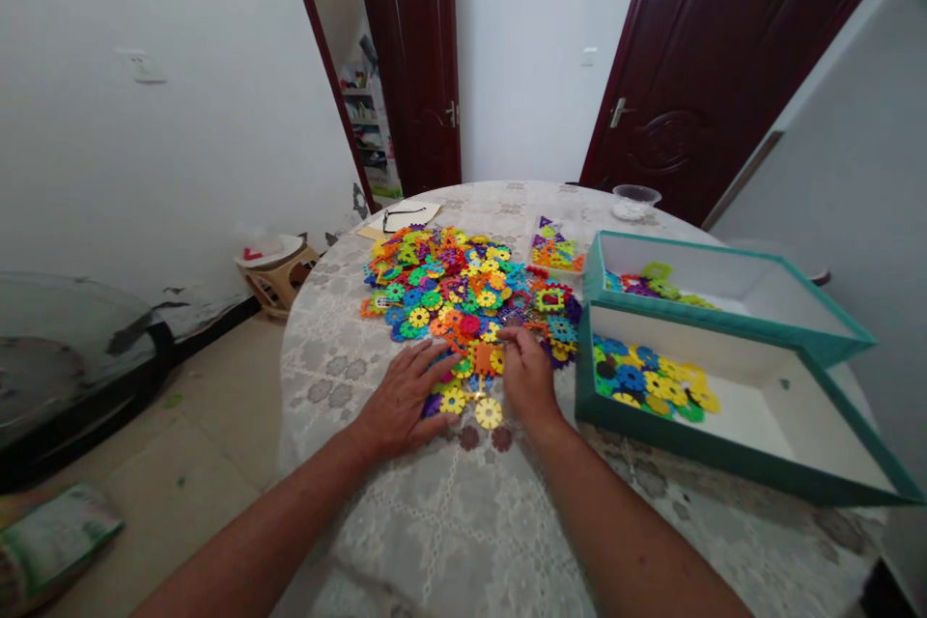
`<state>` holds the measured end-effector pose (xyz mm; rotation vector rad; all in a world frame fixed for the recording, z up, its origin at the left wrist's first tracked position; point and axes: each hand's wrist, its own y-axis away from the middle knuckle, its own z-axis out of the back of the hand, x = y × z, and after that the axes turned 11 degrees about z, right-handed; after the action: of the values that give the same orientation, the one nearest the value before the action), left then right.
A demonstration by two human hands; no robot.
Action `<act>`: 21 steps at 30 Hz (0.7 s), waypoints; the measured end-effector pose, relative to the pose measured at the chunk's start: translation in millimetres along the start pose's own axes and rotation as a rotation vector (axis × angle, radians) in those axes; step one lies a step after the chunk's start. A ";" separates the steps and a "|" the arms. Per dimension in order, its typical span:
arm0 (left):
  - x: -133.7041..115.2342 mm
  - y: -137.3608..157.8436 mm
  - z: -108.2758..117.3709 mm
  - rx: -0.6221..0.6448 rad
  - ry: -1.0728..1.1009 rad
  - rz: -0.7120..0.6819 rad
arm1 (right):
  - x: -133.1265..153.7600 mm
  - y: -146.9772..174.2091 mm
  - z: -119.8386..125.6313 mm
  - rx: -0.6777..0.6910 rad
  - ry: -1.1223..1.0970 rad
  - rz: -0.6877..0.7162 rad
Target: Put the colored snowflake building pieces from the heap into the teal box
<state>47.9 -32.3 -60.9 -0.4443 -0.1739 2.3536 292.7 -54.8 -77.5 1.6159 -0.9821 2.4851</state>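
Note:
A heap of colourful plastic interlocking pieces (435, 294), many of them notched discs, covers the middle of the round table. My left hand (406, 398) rests at the heap's near left edge, fingers spread over the pieces. At the near right side, my right hand (528, 375) has its fingers curled in at the heap; whatever they pinch is too small or hidden to name. Between both hands lies a yellow notched disc (489, 413) at the near edge of the heap.
On the right stand a dark green box (688, 439) with mostly yellow, blue and green discs, and a teal box (739, 256) with other pieces. Behind the heap are a clear tray (556, 251) of pieces, glasses (402, 212) on paper, and a clear bowl (637, 198).

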 end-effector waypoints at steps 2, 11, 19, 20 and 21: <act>0.4 1.2 -1.1 -0.016 0.009 -0.026 | 5.0 3.0 5.8 0.137 0.235 0.161; 5.7 -1.8 -12.4 -0.131 0.146 0.056 | 2.3 -2.8 21.7 0.374 0.476 0.175; 7.2 -4.3 -15.0 -0.187 0.214 0.079 | 17.3 -13.7 45.7 0.531 0.205 -0.150; 7.3 -4.0 -15.1 -0.206 0.220 0.074 | 23.0 -10.6 47.6 0.596 0.173 -0.168; 7.5 -3.6 -15.2 -0.231 0.228 0.074 | 29.1 -6.5 49.1 0.672 0.137 -0.187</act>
<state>50.6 -24.6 -76.1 -0.8393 -0.3280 2.3419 321.5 -83.7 -37.1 1.5225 0.0495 2.9013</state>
